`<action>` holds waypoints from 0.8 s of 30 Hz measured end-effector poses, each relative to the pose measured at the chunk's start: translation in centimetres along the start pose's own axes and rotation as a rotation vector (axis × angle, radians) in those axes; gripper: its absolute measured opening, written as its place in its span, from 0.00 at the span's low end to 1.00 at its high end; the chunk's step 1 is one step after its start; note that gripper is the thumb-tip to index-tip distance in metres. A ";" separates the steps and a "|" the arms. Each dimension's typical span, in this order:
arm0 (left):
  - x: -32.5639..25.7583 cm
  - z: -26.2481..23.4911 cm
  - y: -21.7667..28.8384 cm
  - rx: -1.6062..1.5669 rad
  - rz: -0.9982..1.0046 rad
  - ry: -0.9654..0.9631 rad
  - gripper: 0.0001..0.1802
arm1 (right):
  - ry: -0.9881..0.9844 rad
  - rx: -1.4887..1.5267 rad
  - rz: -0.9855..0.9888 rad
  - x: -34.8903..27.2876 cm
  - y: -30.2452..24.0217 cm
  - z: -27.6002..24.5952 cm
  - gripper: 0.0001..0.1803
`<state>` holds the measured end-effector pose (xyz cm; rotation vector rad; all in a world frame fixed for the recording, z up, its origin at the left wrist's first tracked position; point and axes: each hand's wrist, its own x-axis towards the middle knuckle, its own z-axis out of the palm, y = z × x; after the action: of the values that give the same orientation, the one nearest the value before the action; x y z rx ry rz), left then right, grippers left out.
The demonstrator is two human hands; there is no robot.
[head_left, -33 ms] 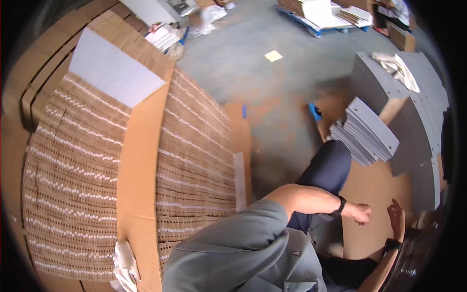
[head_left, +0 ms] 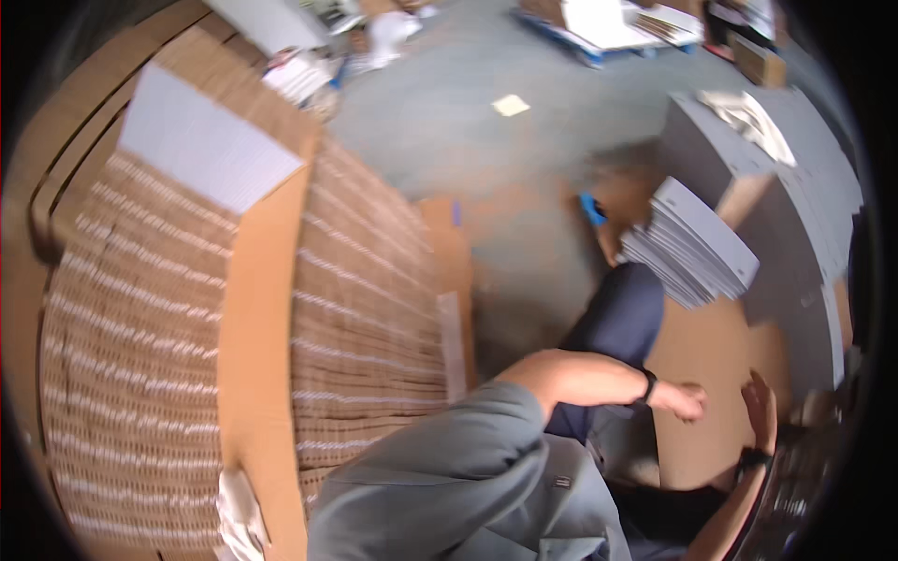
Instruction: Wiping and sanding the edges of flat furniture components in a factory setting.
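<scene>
Corrugated cardboard fills the whole left half: tall pallet stacks of flat sheets seen from above, their banded edges running to the lower left rim, with a white sheet lying on top near the far corner. A narrow gap between two stacks runs down the middle of them. Beyond their right edge lies open grey concrete floor, the widest free room in view, bare but for a small yellow scrap. At the right stand grey board stacks, cut off by the dark rim, and a fanned pile of grey sheets leans just beside them.

Below that pile a flat brown cardboard sheet lies low, between the person's dark trouser leg and the grey stacks. The left hand, wrist in a black band, reaches across onto its near edge, fingers loosely curled on it; blur leaves it unclear whether its grip is closed. The right hand stands open against the sheet's right edge, palm flat, grip apart. The sheet's lower part is hidden behind the grey sleeve and forearms.
</scene>
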<state>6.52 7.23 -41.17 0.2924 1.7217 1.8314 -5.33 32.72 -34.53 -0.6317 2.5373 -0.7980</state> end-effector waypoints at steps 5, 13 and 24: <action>-2.5 -3.0 -2.5 0.180 -0.168 0.048 0.11 | 0.148 -0.053 -0.224 2.5 -3.3 2.5 0.27; -1.2 0.8 -2.3 0.050 -0.223 -0.288 0.12 | 0.201 -0.055 0.109 -5.1 -4.8 0.5 0.29; -0.8 0.4 -0.6 0.200 -0.320 -0.263 0.13 | 0.888 0.054 -0.186 -8.7 -12.2 -1.5 0.29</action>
<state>7.53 7.11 -41.48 0.3042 1.6583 1.3335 4.59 29.00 -23.91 -0.5806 3.2381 -1.4636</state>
